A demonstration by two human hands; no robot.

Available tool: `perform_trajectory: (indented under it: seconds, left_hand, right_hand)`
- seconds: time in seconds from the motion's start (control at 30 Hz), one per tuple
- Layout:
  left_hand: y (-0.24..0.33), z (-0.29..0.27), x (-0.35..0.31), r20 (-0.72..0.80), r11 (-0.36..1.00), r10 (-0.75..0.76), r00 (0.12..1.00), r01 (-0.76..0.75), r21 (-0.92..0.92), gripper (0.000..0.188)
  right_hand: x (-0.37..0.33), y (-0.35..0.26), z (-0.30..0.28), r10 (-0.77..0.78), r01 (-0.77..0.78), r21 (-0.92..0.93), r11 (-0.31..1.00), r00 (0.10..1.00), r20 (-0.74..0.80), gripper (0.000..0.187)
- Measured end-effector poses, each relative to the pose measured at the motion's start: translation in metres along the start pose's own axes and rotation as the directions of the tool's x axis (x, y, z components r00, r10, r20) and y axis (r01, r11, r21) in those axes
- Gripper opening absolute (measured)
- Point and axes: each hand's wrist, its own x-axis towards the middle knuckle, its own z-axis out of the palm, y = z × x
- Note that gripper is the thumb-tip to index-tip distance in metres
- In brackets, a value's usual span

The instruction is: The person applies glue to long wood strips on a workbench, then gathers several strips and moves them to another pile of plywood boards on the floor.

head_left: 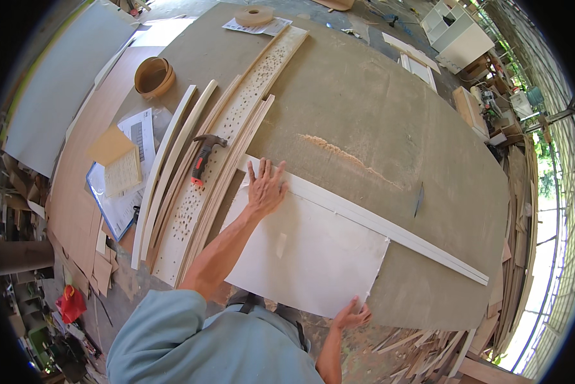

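A white rectangular panel (313, 253) lies on the worktable in front of me, with a small pale strip of tape on its face. Along its far edge runs a long white grooved strip (390, 228), which extends past the panel to the right. My left hand (266, 189) rests with spread fingers over the panel's far left corner, touching the end of the strip. At the near right corner, my right hand (353, 315) grips the panel's edge with curled fingers. A claw hammer (202, 159) with a black and red handle lies on the wood strips left of my left hand.
A long perforated board (236, 115) and curved white strips (179, 153) lie left. Beyond are an open notebook (121, 166), a brown round container (154, 78) and a tape roll (254, 16). Sawdust (338, 150) and a thin dark blade-like piece (419, 200) lie on the worktable (454, 153).
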Motion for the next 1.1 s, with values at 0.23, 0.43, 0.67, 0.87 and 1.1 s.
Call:
perform_trajectory:
  seconds: [0.23, 0.43, 0.67, 0.87, 1.1]
  left_hand:
    - [0.002, 0.001, 0.0, -0.001, 0.999, 0.013, 1.0, -0.013, 0.045, 0.055]
    - [0.028, 0.011, 0.017, 0.083, 0.979, 0.153, 0.985, -0.163, 0.121, 0.049]
    - [0.041, 0.029, 0.007, 0.042, 0.922, 0.347, 0.937, -0.333, -0.199, 0.035]
    - [0.05, 0.022, 0.015, 0.073, 0.948, 0.295, 0.953, -0.282, -0.15, 0.029]
    - [0.052, 0.044, 0.02, 0.012, 0.893, 0.376, 0.927, -0.359, -0.27, 0.031]
  right_hand:
    - [-0.016, -0.026, 0.005, 0.078, -0.077, -0.017, 0.997, 0.996, 0.049, 0.06]
    - [-0.017, -0.025, 0.011, 0.072, -0.071, -0.044, 0.997, 0.997, 0.016, 0.06]
    - [-0.018, -0.025, 0.006, 0.116, -0.113, -0.074, 0.991, 0.992, 0.039, 0.063]
    - [-0.023, -0.053, -0.003, -0.059, 0.065, -0.106, 0.992, 0.997, 0.057, 0.07]
    - [-0.097, -0.108, -0.032, -0.66, 0.58, 0.331, 0.745, 0.565, 0.495, 0.071]
